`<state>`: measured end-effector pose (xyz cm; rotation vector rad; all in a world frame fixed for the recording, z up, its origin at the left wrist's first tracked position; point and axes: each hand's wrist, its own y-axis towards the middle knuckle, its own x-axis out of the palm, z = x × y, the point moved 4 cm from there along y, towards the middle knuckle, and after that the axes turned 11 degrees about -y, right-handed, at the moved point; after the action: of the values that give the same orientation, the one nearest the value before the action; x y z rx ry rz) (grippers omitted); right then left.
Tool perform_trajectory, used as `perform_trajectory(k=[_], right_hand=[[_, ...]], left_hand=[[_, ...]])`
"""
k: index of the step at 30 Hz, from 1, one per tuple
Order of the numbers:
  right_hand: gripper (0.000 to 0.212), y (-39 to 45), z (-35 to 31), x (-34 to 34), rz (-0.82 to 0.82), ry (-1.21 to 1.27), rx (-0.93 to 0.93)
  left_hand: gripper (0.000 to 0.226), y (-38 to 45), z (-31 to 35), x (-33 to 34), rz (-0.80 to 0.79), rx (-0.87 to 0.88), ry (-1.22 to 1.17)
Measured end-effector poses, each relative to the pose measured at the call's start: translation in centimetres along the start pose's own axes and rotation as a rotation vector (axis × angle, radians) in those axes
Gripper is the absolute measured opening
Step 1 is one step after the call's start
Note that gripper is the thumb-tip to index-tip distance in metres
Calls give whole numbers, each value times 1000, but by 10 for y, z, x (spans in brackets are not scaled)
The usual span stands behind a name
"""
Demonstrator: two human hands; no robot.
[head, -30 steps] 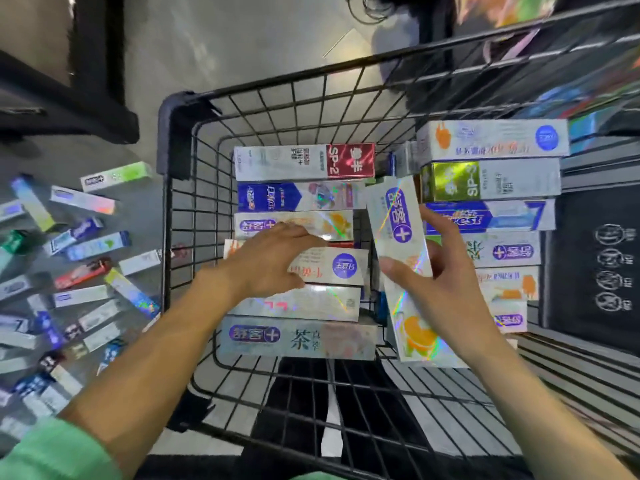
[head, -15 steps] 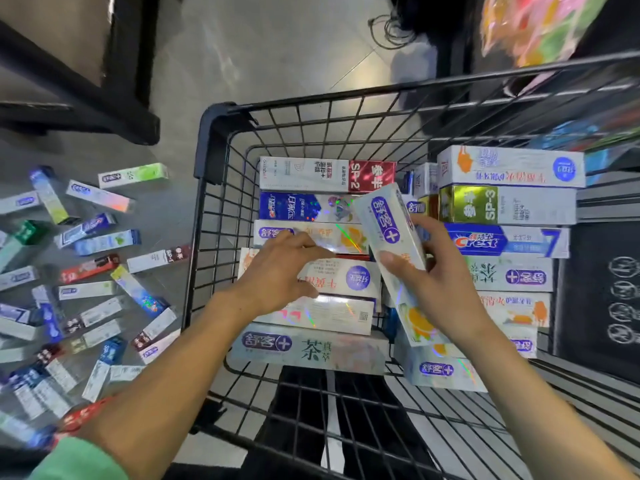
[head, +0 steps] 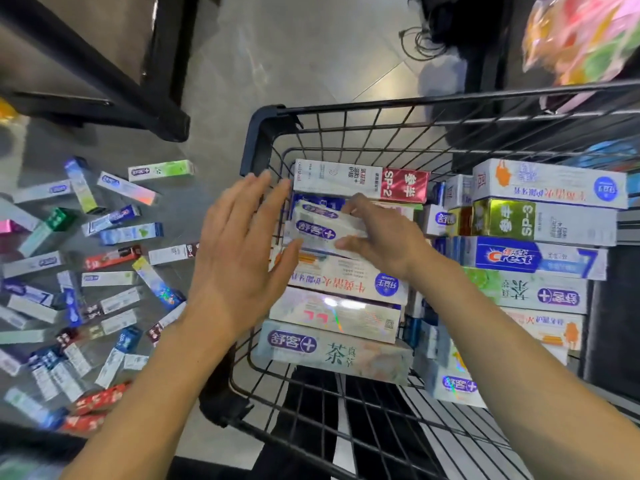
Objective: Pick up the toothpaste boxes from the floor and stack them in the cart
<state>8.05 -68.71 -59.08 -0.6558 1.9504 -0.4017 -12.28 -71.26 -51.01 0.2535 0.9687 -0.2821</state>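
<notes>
Inside the cart (head: pixel 263 133), the right hand (head: pixel 384 240) pinched a white toothpaste box (head: pixel 325 230) on top of the left stack, near the far left corner. Its long side ran left to right. The left hand (head: pixel 239 258) stood flat, fingers straight, against its left end.

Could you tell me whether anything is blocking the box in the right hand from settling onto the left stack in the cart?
Nothing visible does. The right hand holds the white box right over the left stack, while the open left hand sits at the stack's left end, beside the cart wall, not beneath the box.
</notes>
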Motion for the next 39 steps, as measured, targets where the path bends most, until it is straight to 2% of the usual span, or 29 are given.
perform_trajectory(k=[5, 7, 11, 16, 20, 23, 26, 29, 34, 39], right_hand=[[47, 28, -10, 27, -40, -75, -42], [44, 32, -7, 34, -24, -54, -23], [44, 34, -8, 44, 55, -195, -30], [42, 30, -13, 45, 94, -238, -9], [43, 19, -25, 23, 240, -235, -33], [45, 2, -54, -10, 459, -259, -84], [37, -20, -109, -49, 672, -343, -212], [39, -31, -193, -60, 720, -417, -383], [50, -32, -350, 21, 611, -504, -595], [58, -17, -474, 146, 421, -536, -710]], left_hand=[[74, 3, -28, 6, -109, -18, 52], [74, 0, -33, 7, -101, -10, -1], [72, -1, -34, 8, -74, -35, -106], [69, -2, -33, 5, -27, -66, -159], [65, -18, -39, -9, 62, -133, -177], [64, -46, -57, -30, 128, -192, -127], [65, -88, -81, -68, 217, -311, -83], [68, -146, -112, -117, 344, -491, -123], [65, -270, -183, -189, 498, -679, -145], [61, -415, -264, -231, 531, -849, -57]])
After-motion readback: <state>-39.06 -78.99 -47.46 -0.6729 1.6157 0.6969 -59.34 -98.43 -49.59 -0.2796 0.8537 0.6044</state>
